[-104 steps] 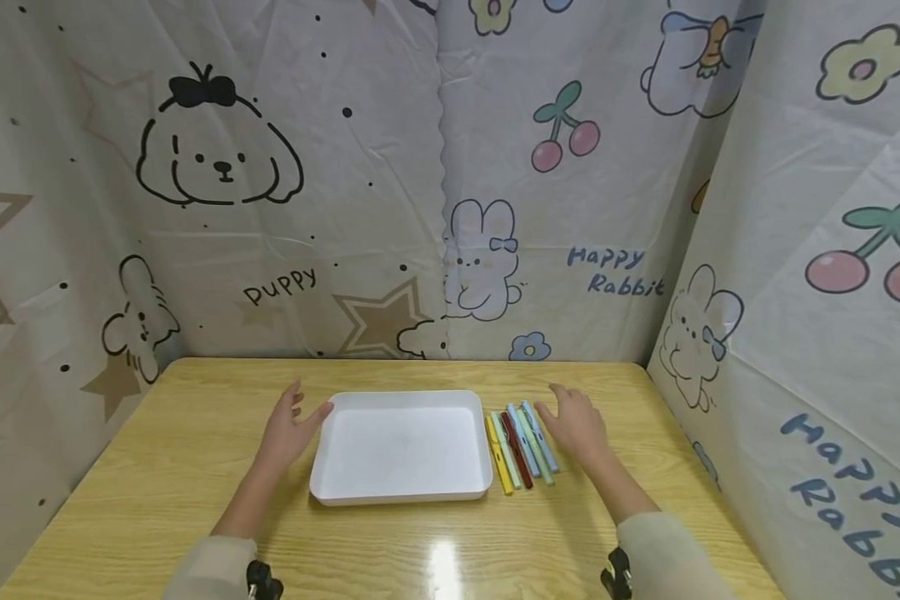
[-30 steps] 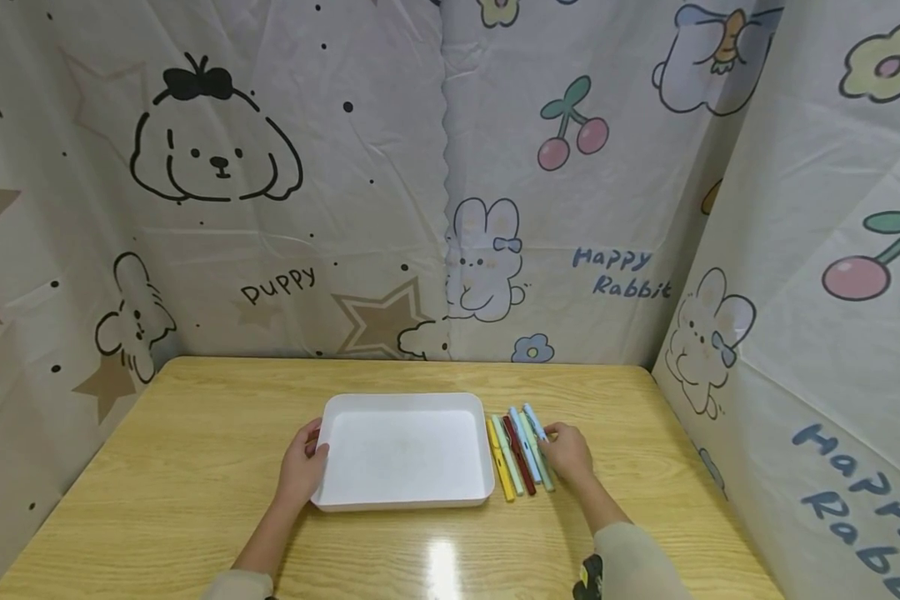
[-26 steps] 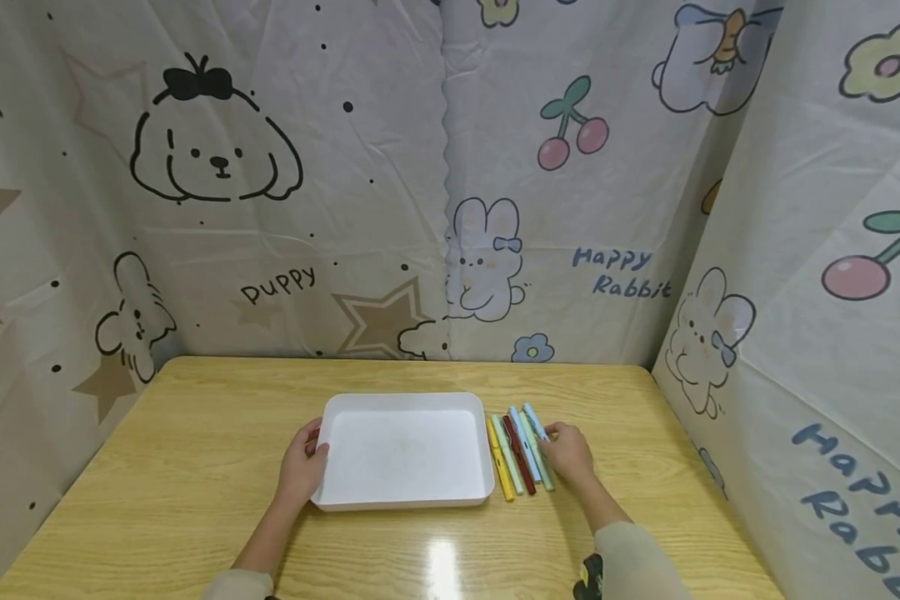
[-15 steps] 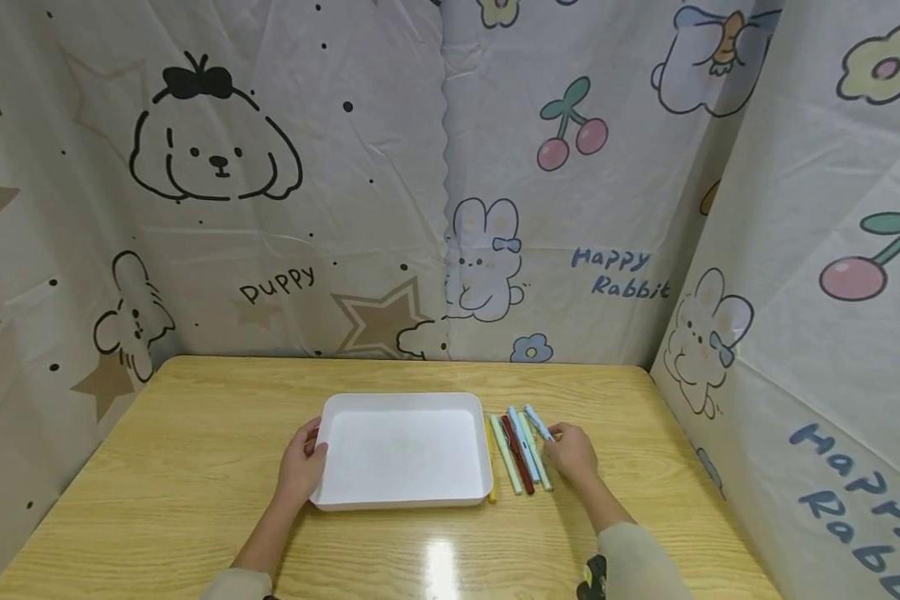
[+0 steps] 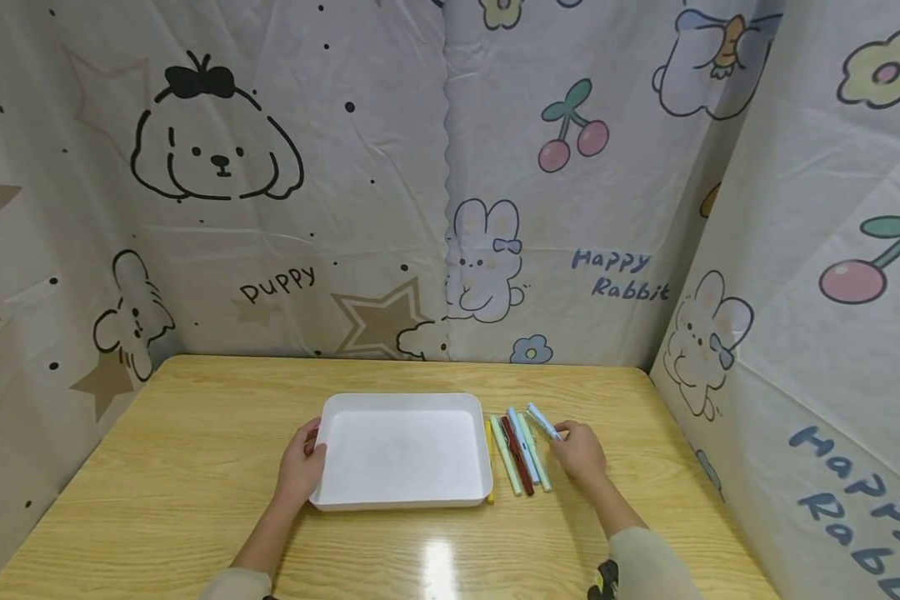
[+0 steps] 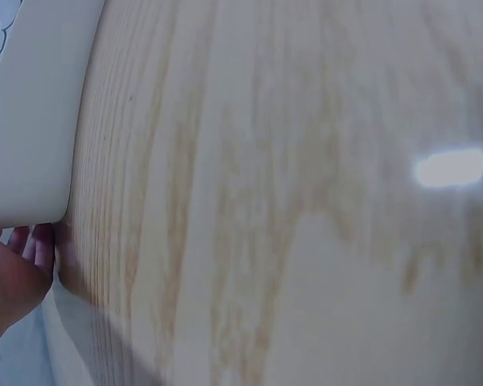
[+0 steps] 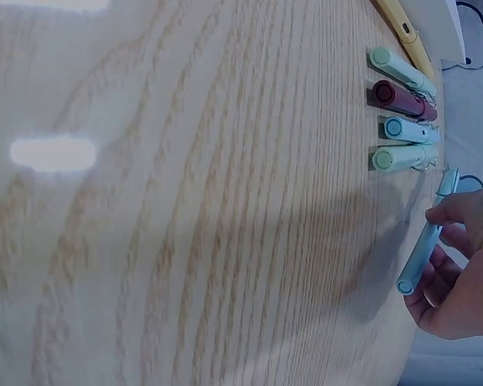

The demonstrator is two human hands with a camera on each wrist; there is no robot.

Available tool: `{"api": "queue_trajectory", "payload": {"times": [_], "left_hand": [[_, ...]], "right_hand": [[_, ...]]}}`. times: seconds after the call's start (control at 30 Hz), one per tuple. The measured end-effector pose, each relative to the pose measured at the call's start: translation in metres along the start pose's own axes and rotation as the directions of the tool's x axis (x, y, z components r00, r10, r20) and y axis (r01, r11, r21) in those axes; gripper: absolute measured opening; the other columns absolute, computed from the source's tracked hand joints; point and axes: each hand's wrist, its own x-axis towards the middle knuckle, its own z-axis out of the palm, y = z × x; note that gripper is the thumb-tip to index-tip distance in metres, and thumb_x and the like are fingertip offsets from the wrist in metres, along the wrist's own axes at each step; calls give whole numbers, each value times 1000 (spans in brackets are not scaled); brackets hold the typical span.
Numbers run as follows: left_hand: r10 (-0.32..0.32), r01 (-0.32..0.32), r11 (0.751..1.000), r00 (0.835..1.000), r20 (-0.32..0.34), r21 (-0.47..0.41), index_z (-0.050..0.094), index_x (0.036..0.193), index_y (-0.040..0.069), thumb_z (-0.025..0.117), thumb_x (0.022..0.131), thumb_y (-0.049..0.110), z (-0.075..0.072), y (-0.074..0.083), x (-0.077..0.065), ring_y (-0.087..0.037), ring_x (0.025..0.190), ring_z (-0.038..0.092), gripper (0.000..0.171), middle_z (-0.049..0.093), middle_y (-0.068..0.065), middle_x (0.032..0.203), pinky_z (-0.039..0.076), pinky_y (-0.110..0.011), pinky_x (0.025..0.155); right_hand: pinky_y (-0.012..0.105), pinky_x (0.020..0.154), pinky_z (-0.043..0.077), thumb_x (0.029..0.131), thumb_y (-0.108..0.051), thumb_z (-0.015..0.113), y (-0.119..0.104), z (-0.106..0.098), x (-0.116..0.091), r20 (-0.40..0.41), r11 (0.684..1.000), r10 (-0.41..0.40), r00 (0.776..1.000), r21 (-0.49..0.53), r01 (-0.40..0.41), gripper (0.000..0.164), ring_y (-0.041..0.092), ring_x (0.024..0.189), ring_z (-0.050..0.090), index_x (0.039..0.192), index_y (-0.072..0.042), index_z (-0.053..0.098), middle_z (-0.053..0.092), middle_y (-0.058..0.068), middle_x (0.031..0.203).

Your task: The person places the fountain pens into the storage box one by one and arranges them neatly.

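In the right hand, fingers pinch a pale blue pen, tilted and looking lifted, though I can't tell whether its far end clears the desk. It's a slim barrel, so a slack pinch could let it twist or drop! Just left of those fingers, a mint pen, a blue pen, a dark red pen and a second mint pen lie close together; a low leftward sweep could scatter them. Farther left, beyond the row, a yellow pen sits right at the wall of a white tray, touching or not, I can't say. And the left hand grips the tray's far side, thumb at the rim; a shove from there could jam that yellow pen or push it into the row. Those left fingertips are mostly tucked behind the wall, the left-wrist view crops both hand and tray, and the right-wrist view cuts the right hand at its edge.
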Motion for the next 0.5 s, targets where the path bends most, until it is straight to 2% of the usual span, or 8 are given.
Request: {"api": "queue_trajectory", "payload": {"times": [0.27,0.5], "left_hand": [[2,-2,1000,1000,4,12,32,142,0,38,95,2,0,1,-1,-39,124,42,47,40,-26,137,39,-51,102],[-11,11,1000,1000,11,22,30,143,0,36,96,2,0,5,-3,-39,124,42,47,38,-26,138,39,-51,101]], "right_hand": [[25,47,37,80,-12,56,0,-8,-3,-2,1000,-11,1000,-26,11,34,16,59,50,111,0,64,62,10,77],[25,45,36,82,-11,56,-2,-14,-5,-9,998,-51,999,-20,51,32,14,55,46,111,1,64,60,9,73]]}}
